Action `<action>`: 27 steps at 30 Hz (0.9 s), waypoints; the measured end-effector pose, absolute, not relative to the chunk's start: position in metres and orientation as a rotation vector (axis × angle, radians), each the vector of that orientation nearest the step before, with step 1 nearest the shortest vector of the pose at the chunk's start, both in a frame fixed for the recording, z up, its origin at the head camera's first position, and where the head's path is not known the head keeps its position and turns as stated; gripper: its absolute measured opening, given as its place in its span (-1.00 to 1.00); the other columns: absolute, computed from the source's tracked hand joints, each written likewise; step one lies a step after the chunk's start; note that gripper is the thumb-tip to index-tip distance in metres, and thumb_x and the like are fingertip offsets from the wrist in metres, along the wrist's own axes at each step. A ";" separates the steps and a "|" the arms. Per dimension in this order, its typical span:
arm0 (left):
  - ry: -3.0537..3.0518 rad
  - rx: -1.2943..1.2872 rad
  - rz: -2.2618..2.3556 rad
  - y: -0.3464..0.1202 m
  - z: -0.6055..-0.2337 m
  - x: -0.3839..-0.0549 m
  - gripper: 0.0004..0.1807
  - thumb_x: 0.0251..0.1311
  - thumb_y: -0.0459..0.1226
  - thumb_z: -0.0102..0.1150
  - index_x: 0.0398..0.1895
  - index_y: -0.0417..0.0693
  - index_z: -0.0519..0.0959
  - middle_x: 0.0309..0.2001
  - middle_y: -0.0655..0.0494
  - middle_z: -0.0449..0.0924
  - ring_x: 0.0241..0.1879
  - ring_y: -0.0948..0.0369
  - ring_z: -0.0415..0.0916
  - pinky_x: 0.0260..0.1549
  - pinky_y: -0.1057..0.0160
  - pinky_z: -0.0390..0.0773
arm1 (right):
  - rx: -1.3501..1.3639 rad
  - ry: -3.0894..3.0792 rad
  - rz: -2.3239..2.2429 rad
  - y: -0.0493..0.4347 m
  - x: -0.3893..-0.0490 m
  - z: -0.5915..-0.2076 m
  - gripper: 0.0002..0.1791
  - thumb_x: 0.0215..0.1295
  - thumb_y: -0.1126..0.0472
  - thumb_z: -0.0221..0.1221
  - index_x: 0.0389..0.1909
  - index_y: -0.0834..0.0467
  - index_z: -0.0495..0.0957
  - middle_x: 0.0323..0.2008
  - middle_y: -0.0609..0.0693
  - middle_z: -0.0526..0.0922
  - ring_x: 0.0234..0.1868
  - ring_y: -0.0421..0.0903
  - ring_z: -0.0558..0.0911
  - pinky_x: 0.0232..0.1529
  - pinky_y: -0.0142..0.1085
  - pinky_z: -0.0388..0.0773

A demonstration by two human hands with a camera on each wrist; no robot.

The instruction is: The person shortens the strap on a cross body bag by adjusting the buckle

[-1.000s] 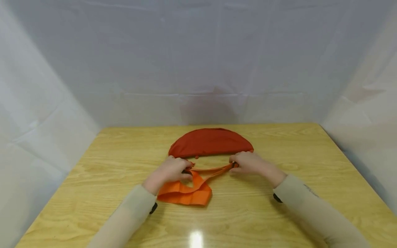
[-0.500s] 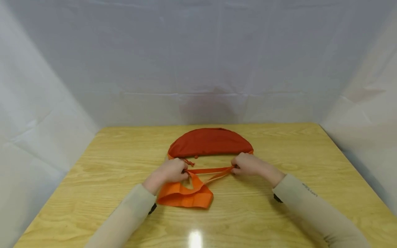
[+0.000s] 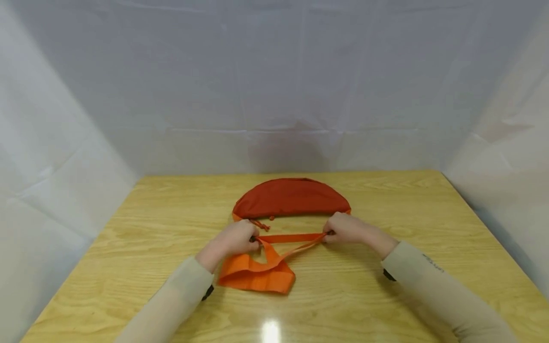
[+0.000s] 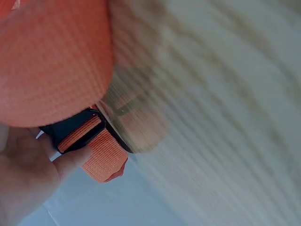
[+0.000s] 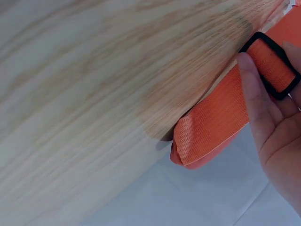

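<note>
A red half-moon waist bag [image 3: 293,196] lies toward the back of the table, its orange webbing strap [image 3: 291,237] in front of it. My left hand [image 3: 236,237] pinches a black plastic buckle [image 4: 77,132] on the strap, as the left wrist view shows. In my right hand [image 3: 349,227] a black rectangular strap slider [image 5: 271,66] is pinched between thumb and fingers, with webbing threaded through it. Between the hands one length of strap runs nearly straight and another sags below it. A folded loop of strap [image 3: 257,278] rests on the table near the left hand.
The wooden table [image 3: 386,295] has white sheeting [image 3: 296,85] behind it and at both sides. A small red cord zipper pull [image 3: 262,225] hangs from the bag beside my left hand.
The strap between my hands has gone from slack to nearly straight. My right hand has shifted slightly right and nearer, and my left fingers have closed more tightly. The bag stays in place.
</note>
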State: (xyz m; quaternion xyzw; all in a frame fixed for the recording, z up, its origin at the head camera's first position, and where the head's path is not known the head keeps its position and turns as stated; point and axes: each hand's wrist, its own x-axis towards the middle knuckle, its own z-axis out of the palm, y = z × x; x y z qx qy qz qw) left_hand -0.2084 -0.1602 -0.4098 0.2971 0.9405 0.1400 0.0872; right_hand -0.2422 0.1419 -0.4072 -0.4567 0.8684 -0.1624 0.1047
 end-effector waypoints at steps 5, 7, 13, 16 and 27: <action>2.811 0.897 0.436 -0.162 -0.408 -0.208 -0.67 0.01 -0.33 0.11 -0.78 0.04 0.24 -0.71 0.23 0.02 -0.63 0.30 0.03 -0.62 0.35 0.13 | -1.360 2.514 -0.516 0.145 -0.242 -0.406 -0.76 0.17 0.21 0.15 -0.68 0.09 0.53 -0.78 -0.25 0.28 -0.75 -0.36 0.10 -0.68 -0.49 0.07; 2.800 0.896 0.457 -0.162 -0.408 -0.208 -0.66 0.01 -0.34 0.10 -0.78 0.05 0.23 -0.72 0.23 0.01 -0.66 0.31 0.01 -0.64 0.36 0.12 | -1.370 2.502 -0.520 0.146 -0.242 -0.404 -0.77 0.17 0.21 0.15 -0.67 0.09 0.54 -0.77 -0.24 0.33 -0.75 -0.37 0.11 -0.67 -0.49 0.09; 2.798 0.952 0.466 -0.165 -0.406 -0.209 -0.62 0.04 -0.34 0.08 -0.79 0.06 0.17 -0.73 0.24 -0.06 -0.73 0.34 -0.07 -0.67 0.39 0.08 | -1.405 2.491 -0.537 0.151 -0.246 -0.405 -0.78 0.16 0.22 0.15 -0.66 0.09 0.56 -0.74 -0.24 0.38 -0.73 -0.37 0.14 -0.65 -0.49 0.13; 2.818 0.956 0.449 -0.166 -0.406 -0.208 -0.63 0.02 -0.33 0.08 -0.80 0.06 0.18 -0.74 0.25 -0.04 -0.71 0.34 -0.04 -0.63 0.36 0.12 | -1.407 2.488 -0.531 0.154 -0.248 -0.407 -0.78 0.16 0.21 0.16 -0.67 0.09 0.54 -0.74 -0.26 0.35 -0.72 -0.38 0.13 -0.65 -0.50 0.12; 2.834 0.997 0.449 -0.184 -0.405 -0.211 -0.70 -0.04 -0.36 0.08 -0.83 0.01 0.29 -0.76 0.26 0.10 -0.71 0.33 0.03 -0.59 0.34 0.16 | -1.430 2.476 -0.541 0.168 -0.251 -0.405 -0.81 0.13 0.27 0.17 -0.64 0.10 0.59 -0.70 -0.26 0.39 -0.70 -0.39 0.17 -0.64 -0.50 0.18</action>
